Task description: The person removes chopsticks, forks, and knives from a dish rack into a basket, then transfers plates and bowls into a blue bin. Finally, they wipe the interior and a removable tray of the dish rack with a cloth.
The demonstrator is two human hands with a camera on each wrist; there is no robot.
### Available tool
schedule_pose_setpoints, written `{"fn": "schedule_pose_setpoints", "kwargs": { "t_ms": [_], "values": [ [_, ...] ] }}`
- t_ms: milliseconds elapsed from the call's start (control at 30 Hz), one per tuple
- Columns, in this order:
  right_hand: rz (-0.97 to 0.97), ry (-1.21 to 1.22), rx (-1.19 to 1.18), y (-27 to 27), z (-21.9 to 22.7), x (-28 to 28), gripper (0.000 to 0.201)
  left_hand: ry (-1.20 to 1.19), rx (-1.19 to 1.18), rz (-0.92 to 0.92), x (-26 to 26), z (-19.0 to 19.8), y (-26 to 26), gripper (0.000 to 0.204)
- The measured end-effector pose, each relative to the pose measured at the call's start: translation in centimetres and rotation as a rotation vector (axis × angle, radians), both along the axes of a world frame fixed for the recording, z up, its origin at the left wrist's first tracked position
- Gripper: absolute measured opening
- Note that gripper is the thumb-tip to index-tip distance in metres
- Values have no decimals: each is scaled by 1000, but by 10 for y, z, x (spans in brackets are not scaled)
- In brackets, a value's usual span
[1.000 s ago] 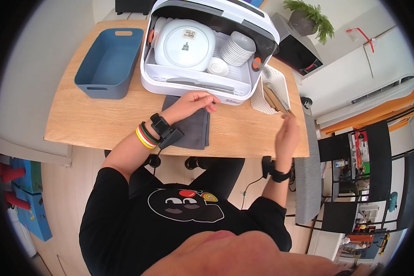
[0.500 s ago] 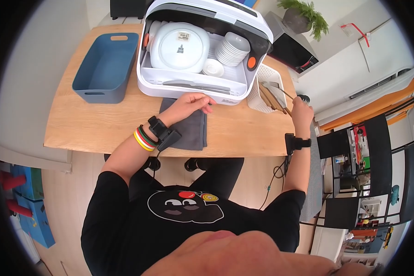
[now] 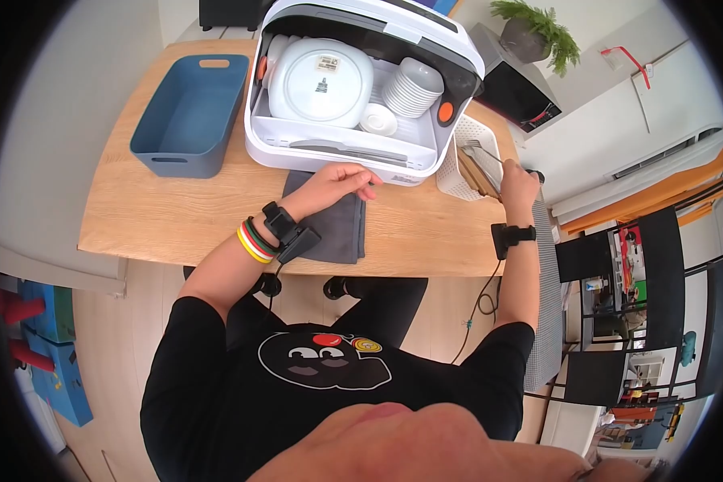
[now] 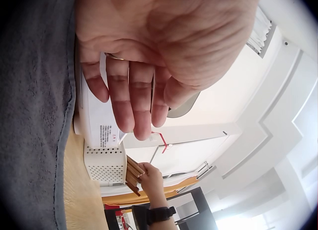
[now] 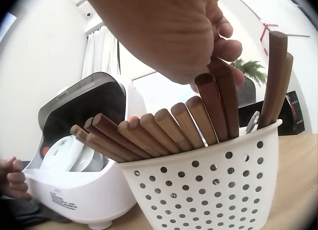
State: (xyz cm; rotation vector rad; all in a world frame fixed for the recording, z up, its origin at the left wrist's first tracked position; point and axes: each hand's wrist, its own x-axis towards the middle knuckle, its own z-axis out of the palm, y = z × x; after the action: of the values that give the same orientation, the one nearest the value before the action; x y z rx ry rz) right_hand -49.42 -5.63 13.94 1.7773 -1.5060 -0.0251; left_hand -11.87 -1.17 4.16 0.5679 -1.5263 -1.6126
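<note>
In the head view my right hand [image 3: 520,189] is at the right side of the white perforated basket [image 3: 448,180], by a metal fork [image 3: 475,146] that leans there. Up close in the right wrist view, the fingers of that hand [image 5: 164,31] pinch a dark brown handle [image 5: 227,103] among several wooden handles [image 5: 171,128] along the basket's rim [image 5: 198,158]. My left hand [image 3: 335,186] holds nothing, its fingers loosely bent, at the front of the white dish box [image 3: 273,153], over a folded dark grey cloth [image 3: 341,233]. The left wrist view shows its palm [image 4: 159,41].
A blue bin [image 3: 186,120] stands at the table's left. Inside the open dish box are a large white plate [image 3: 321,80], stacked bowls [image 3: 414,87] and a small dish [image 3: 377,120]. Behind the basket are a microwave [image 3: 514,88] and a potted plant [image 3: 530,36].
My right hand has moved right and toward the back, from in front of the basket to its right side, and now grips a handle. The left hand stays nearly still.
</note>
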Motion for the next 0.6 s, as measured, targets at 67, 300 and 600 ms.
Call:
{"fn": "schedule_pose_setpoints", "kwargs": {
  "t_ms": [67,300,600],
  "values": [
    [18,-5,20,-7,-7,-6,9,1,0,-2,0,-1,-1,32],
    [-20,43,111,-11,-6,1,8,-10,3,-8,0,0,0,32],
    [-2,-38,155,-21,-15,-3,13,-4,6,-22,1,-2,-1,31]
  ]
}}
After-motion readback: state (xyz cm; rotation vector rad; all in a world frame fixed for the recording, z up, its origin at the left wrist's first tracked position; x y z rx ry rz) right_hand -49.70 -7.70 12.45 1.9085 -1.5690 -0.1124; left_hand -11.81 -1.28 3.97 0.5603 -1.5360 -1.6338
